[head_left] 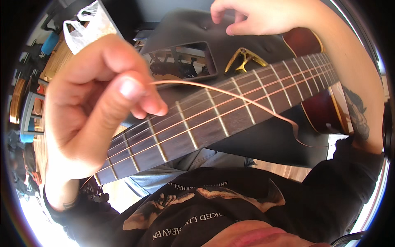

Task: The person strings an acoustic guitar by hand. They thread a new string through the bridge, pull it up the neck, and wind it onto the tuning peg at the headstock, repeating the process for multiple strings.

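Observation:
An acoustic guitar's dark fretboard (234, 113) slants across the view, rising to the right, with several strings along it. Thumb and fingertip of my left hand (98, 94) pinch a loose copper-coloured guitar string (222, 89) above the neck. From that pinch the string arcs right over the frets, kinks and curls down by the reddish-brown guitar body (325, 111). My right hand (259, 18) hovers past the far side of the guitar, its fingers loosely bent and apart, nothing visible in them. My right forearm crosses above the body and hides part of it.
Beyond the neck, a black padded surface (173, 31) carries a gold capo (243, 57) and a glossy dark rectangular panel (183, 61) full of reflections. A white plastic bag (92, 26) stands at the far left. Shelving with blurred items (35, 105) lines the left side.

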{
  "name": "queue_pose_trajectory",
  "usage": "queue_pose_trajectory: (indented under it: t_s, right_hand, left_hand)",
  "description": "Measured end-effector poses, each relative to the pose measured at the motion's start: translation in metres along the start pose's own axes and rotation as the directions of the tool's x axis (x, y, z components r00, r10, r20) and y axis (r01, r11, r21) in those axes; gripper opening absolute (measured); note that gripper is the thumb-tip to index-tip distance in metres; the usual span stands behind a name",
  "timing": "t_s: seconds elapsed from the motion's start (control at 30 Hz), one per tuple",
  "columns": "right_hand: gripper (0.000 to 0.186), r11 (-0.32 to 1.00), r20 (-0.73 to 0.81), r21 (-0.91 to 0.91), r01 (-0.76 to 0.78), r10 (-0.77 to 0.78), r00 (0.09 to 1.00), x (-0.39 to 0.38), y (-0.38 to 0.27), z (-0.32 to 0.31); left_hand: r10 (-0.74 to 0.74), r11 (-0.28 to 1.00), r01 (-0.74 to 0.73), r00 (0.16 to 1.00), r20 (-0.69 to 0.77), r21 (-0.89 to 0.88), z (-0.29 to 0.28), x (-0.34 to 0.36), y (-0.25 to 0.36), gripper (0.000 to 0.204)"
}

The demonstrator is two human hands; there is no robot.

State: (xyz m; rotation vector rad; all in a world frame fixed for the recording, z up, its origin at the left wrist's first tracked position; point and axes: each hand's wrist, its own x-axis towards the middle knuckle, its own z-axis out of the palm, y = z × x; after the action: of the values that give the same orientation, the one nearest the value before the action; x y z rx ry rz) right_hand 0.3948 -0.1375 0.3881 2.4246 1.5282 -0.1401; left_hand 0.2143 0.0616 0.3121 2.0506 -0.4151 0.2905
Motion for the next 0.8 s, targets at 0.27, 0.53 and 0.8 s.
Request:
queue_pose_trajectory:
  t_s: [0.27,0.53,0.8]
  right_hand:
    - [0.037,0.944,-0.081,0.261,0.201,-0.185,0.979,-0.030,0.007,-0.005]
    - [0.029,0.822,-0.229,0.492,0.287,-0.196,0.954,-0.036,-0.053,0.035]
    - [0.015,0.749,-0.608,0.293,0.594,-0.333,0.720,-0.001,-0.059,0.083]
  left_hand:
    - [-0.072,0.997,0.073,0.997,-0.015,0.037,-0.003,-0.009,0.005,0.024]
    - [-0.072,0.979,0.073,0.997,-0.012,0.191,0.005,-0.020,-0.015,0.017]
    - [0.033,0.954,-0.043,0.999,0.041,0.296,-0.015,-0.021,-0.047,0.008]
